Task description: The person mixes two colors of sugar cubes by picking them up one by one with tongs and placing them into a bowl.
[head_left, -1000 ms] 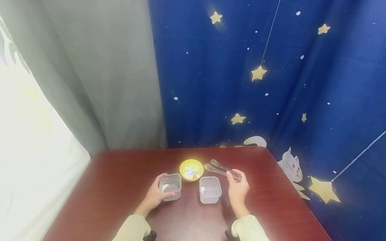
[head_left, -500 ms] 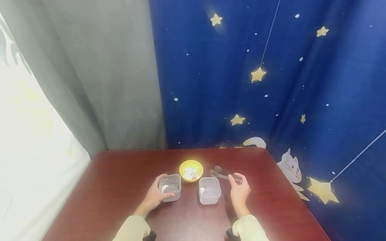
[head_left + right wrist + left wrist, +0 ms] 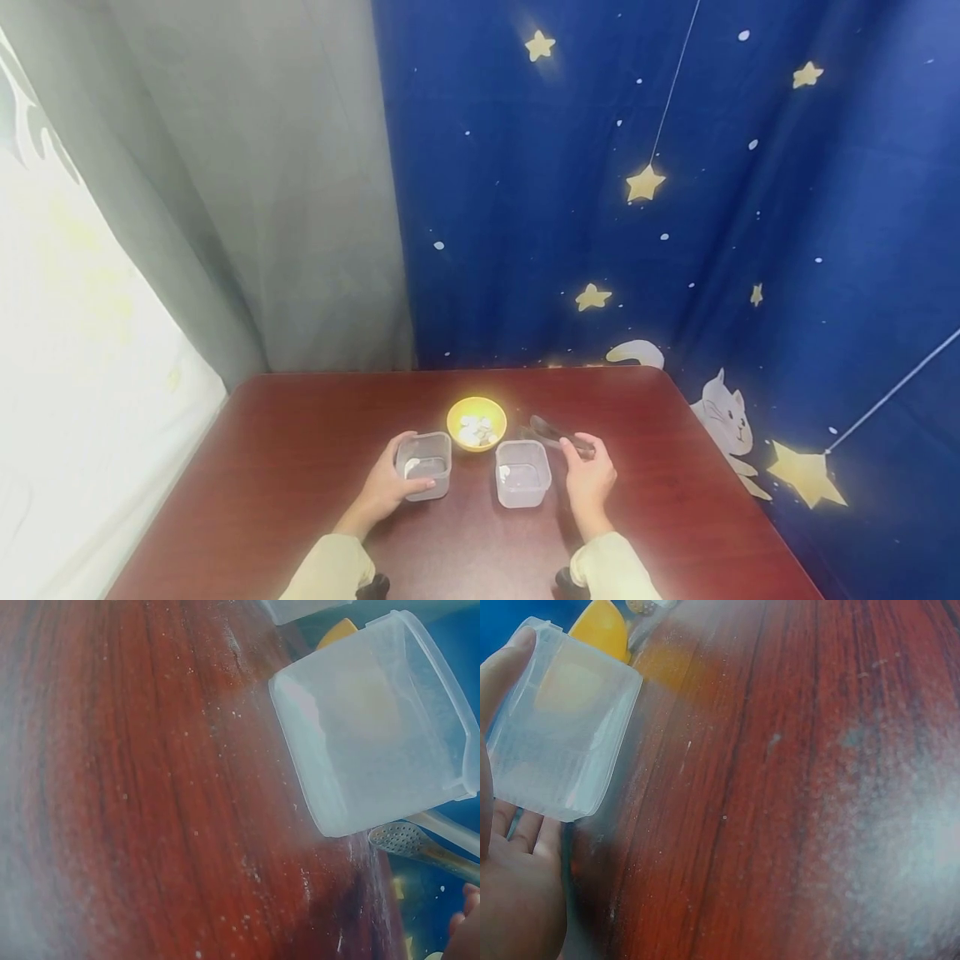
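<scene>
My left hand [image 3: 384, 485] grips a clear square plastic container [image 3: 592, 750], thumb on the near side and fingers on the far side; a small white piece lies inside it. My right hand [image 3: 590, 477] holds a pair of metal tongs [image 3: 549, 431], whose perforated end [image 3: 401, 838] shows in the right wrist view. The tongs' tips are just behind a second clear plastic container [image 3: 522, 498], which stands untouched with white pieces at its left side. Between and behind the two containers sits a yellow bowl [image 3: 477, 448] with several white pieces in it.
All of this stands on a dark red wooden table [image 3: 300, 433]. A grey curtain [image 3: 322, 208] and a blue star-patterned curtain [image 3: 510, 233] hang behind its far edge, and a bright white cloth [image 3: 82, 375] is at the left.
The tongs have drawn away from the bowl, rightward and toward me, to behind the right container. My left hand and both containers stay where they were.
</scene>
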The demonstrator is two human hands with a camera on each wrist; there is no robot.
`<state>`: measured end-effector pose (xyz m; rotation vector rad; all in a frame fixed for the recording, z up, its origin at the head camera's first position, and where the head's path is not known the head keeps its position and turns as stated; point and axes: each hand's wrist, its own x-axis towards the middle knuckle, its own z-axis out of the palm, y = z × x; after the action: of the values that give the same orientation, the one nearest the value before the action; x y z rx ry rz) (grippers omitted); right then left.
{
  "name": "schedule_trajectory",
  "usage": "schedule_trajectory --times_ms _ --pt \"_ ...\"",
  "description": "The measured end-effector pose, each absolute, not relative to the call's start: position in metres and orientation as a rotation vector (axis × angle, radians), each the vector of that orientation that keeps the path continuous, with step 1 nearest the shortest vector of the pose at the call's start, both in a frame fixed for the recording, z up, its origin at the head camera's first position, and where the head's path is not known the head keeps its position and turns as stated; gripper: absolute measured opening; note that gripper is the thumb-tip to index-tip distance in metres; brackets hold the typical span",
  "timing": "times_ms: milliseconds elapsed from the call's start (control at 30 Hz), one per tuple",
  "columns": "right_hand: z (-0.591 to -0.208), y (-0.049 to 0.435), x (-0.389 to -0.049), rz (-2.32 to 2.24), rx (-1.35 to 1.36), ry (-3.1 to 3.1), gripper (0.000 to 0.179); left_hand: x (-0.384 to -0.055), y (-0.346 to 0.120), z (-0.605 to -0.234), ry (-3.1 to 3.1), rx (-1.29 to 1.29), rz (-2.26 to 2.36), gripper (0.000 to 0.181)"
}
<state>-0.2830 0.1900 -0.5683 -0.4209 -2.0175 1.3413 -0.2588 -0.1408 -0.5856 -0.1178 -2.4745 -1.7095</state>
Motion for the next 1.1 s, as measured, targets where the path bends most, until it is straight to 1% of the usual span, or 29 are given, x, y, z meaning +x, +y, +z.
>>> schedule_trajectory --times_ms 167,333,600,1100 --pt "-0.571 0.192 -0.286 1.307 -0.436 -2.065 0.028 -0.258 -0.14 -0.585 -2.476 -0.113 -1.706 0.094" --pt "-0.575 0.196 -0.288 1.268 -0.389 -2.123 0.032 -0.259 -0.139 -0.584 -2.467 -0.125 -1.697 0.093" --pt "-0.585 0.202 -0.29 1.2 -0.267 -2.237 0.031 -0.257 -0.139 -0.581 -2.451 -0.129 -1.729 0.092" --pt "-0.591 0.206 -0.3 1.262 -0.219 -2.423 0.029 -0.257 -0.139 -0.583 -2.474 -0.145 -1.667 0.093"
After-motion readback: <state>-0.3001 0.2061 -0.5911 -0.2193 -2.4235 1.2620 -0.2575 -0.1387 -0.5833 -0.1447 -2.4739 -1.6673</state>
